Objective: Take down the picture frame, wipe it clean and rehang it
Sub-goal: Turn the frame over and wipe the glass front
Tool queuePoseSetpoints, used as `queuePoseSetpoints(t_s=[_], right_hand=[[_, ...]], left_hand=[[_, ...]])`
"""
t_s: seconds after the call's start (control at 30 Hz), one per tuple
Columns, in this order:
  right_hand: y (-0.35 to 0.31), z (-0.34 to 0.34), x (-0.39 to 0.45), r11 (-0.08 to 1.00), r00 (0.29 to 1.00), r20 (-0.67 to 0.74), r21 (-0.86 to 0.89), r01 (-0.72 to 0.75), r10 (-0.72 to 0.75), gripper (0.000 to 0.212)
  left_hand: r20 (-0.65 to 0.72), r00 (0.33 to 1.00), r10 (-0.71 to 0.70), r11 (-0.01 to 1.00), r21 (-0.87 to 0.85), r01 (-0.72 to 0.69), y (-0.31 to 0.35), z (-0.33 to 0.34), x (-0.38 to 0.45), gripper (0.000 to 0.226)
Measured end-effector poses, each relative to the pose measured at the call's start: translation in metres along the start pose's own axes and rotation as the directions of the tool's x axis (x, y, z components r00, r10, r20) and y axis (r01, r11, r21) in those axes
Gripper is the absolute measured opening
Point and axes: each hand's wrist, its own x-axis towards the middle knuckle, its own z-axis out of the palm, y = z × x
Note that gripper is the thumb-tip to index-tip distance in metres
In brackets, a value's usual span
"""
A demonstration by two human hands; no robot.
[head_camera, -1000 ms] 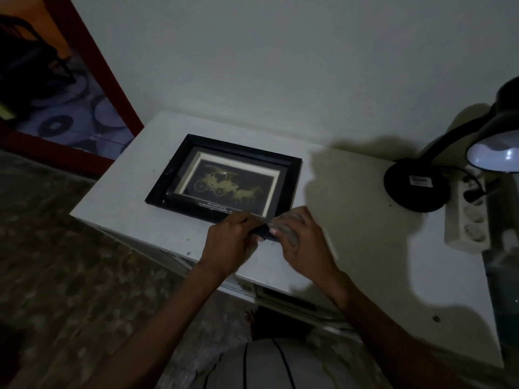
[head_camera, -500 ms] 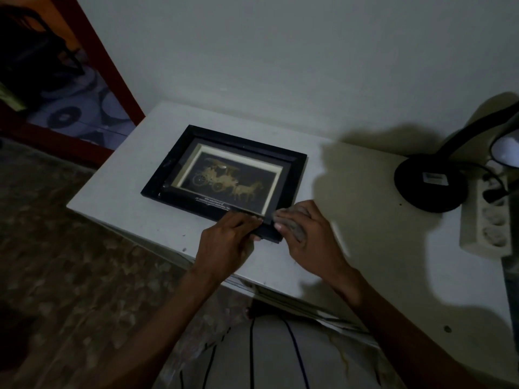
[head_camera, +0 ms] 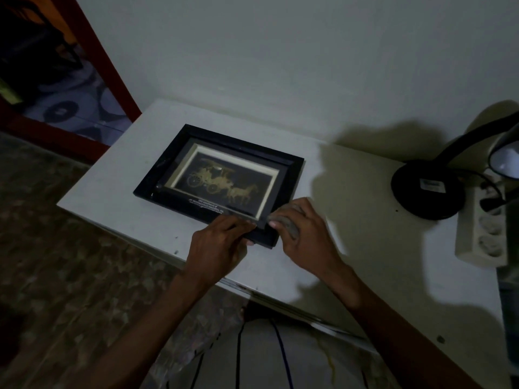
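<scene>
Since half a second ago, little has shifted: both hands remain at the near right corner of the picture frame (head_camera: 219, 185). Head view: frame lies flat, face up, on the white worktop (head_camera: 365, 248), off the wall. Left hand (head_camera: 217, 248) rests curled on the near edge, thumb under it, a holding grip. Right hand (head_camera: 306, 237) presses a grey cloth (head_camera: 286, 224) against the corner, fingers wrapped around it. Black lamp (head_camera: 429, 189) and power strip (head_camera: 483, 234) stand at right.

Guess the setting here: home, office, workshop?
Most likely a room in a home, dimly lit. A small white table stands against a plain wall, with a black desk lamp and a power strip on it. A framed carriage picture lies flat, and patterned flooring shows through a doorway.
</scene>
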Motion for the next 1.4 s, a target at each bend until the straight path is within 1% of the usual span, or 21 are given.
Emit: queuePoseSetpoints(t_s=[0.03,0.1,0.2,0.23,0.4,0.53,0.6,0.7,0.77,0.83,0.9,1.0,1.1,1.17,1.23,1.3,1.4], right_hand=[[0.004,-0.001,0.007,1.0,1.0,-0.01,0.003,-0.008,0.008,0.015],[0.015,-0.004,0.024,0.998,0.996,-0.053,-0.005,-0.069,0.069,0.012],[0.034,-0.006,0.054,0.974,0.975,-0.095,-0.09,-0.21,0.202,0.012],[0.041,-0.007,0.062,0.966,0.97,-0.106,-0.116,-0.23,0.218,0.014],[0.059,-0.01,0.091,0.974,0.955,-0.224,-0.076,-0.214,0.192,0.013],[0.062,-0.007,0.1,0.959,0.911,-0.312,0.005,-0.282,0.269,0.012],[0.06,-0.004,0.1,0.957,0.903,-0.325,0.025,-0.291,0.283,0.012],[0.056,-0.007,0.094,0.951,0.914,-0.275,0.004,-0.309,0.298,0.017],[0.051,-0.01,0.087,0.951,0.941,-0.18,-0.072,-0.302,0.285,0.02],[0.039,-0.012,0.072,0.945,0.951,-0.068,-0.115,-0.306,0.3,0.023],[0.022,-0.011,0.051,0.957,0.961,-0.022,-0.084,-0.278,0.277,0.021],[-0.006,-0.009,0.017,0.98,0.98,-0.038,0.027,-0.195,0.196,0.014],[-0.029,-0.003,-0.004,0.982,0.982,0.013,0.022,-0.189,0.189,0.009],[-0.039,0.0,-0.009,0.981,0.978,0.071,-0.002,-0.196,0.196,0.012],[-0.045,0.004,-0.004,0.976,0.966,0.145,-0.069,-0.205,0.213,0.018],[-0.049,0.005,0.007,0.967,0.949,0.202,-0.131,-0.218,0.242,0.019],[-0.051,0.005,0.013,0.962,0.939,0.227,-0.15,-0.229,0.259,0.017]], left_hand=[[0.004,1.0,0.003,1.0,-0.005,-0.003,0.0,0.0,0.001,0.042],[0.018,1.0,0.001,1.0,-0.024,-0.001,-0.001,-0.001,0.003,0.042],[0.042,0.999,-0.012,0.999,-0.046,0.014,-0.002,-0.001,0.005,0.041],[0.05,0.999,-0.014,0.999,-0.045,0.016,-0.001,-0.001,0.006,0.041],[0.074,0.997,-0.018,0.998,-0.052,0.022,-0.002,-0.001,0.006,0.042],[0.081,0.996,-0.024,0.998,-0.06,0.029,-0.002,-0.001,0.005,0.038],[0.079,0.996,-0.027,0.998,-0.062,0.032,-0.003,-0.001,0.006,0.038],[0.072,0.997,-0.013,0.998,-0.067,0.017,-0.005,0.0,0.004,0.041],[0.072,0.997,-0.007,0.997,-0.07,0.012,-0.005,-0.001,0.004,0.042],[0.076,0.997,-0.011,0.997,-0.079,0.017,-0.005,-0.001,0.004,0.042],[0.072,0.997,-0.015,0.996,-0.082,0.021,-0.005,-0.001,0.004,0.043],[0.067,0.998,-0.014,0.997,-0.073,0.019,-0.005,-0.002,0.004,0.043],[0.072,0.997,-0.02,0.998,-0.065,0.025,-0.005,-0.002,0.003,0.043],[0.073,0.997,-0.033,0.997,-0.073,0.038,-0.005,-0.002,0.002,0.041],[0.079,0.996,-0.035,0.995,-0.085,0.042,-0.006,-0.003,0.002,0.037],[0.094,0.995,-0.036,0.995,-0.09,0.045,-0.008,-0.004,0.003,0.035],[0.11,0.992,-0.059,0.991,-0.116,0.072,-0.01,-0.005,0.005,0.032]])
